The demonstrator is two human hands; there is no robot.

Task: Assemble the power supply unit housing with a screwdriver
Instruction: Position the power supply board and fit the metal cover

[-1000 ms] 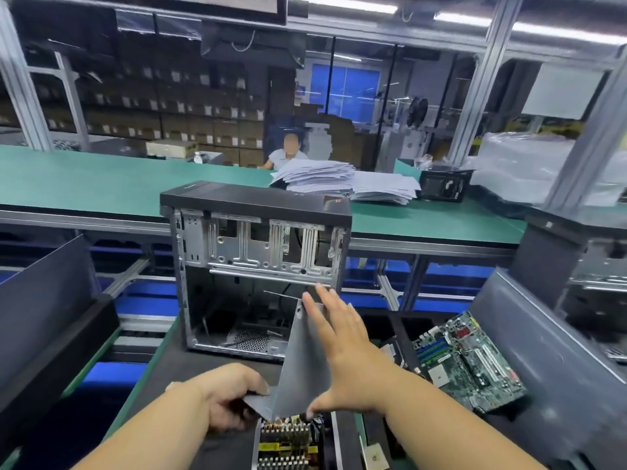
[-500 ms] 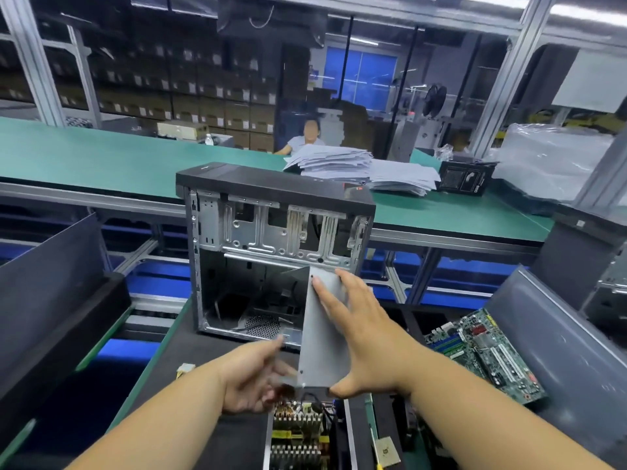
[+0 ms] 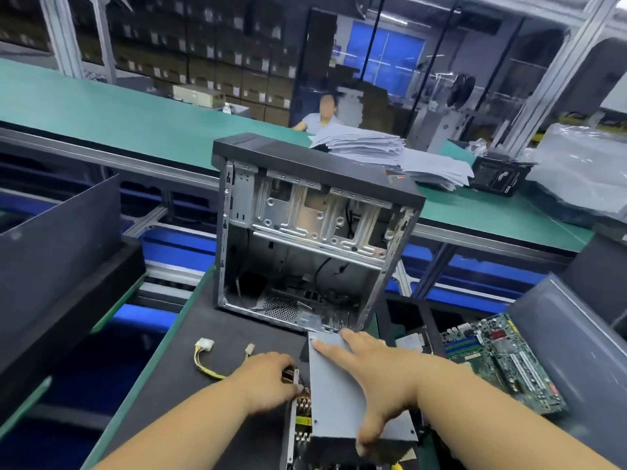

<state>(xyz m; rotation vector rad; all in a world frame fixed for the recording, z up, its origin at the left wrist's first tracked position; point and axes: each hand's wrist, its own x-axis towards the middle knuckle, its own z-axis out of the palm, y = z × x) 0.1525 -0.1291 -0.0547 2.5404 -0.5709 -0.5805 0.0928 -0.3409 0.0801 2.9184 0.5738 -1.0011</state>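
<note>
Pressing down: right hand (image 3: 380,374) lies flat on the grey sheet-metal cover (image 3: 342,395), fingers straight and spread toward its far edge, thumb hooked over the near edge. Forearm comes in from bottom right. Left hand (image 3: 268,378) reaches in from bottom left to the cover's left edge, fingers curled at the exposed side of the power supply unit (image 3: 300,418); cannot tell what exactly they pinch, fingertips are hidden.

Cover is flat, matte, rectangular, with small screw holes near the corners. It sits on the PSU at the near end of the dark work mat (image 3: 190,385), just in front of the open PC case (image 3: 305,239). Copper coils and yellow parts show along the PSU's open left side.

Case: bare stamped steel frame, black top panel, perforated grille on the floor, loose black cables inside. Yellow-wired connectors (image 3: 205,344) lie on the mat to the left. Green motherboard (image 3: 498,357) lies to the right.
</note>
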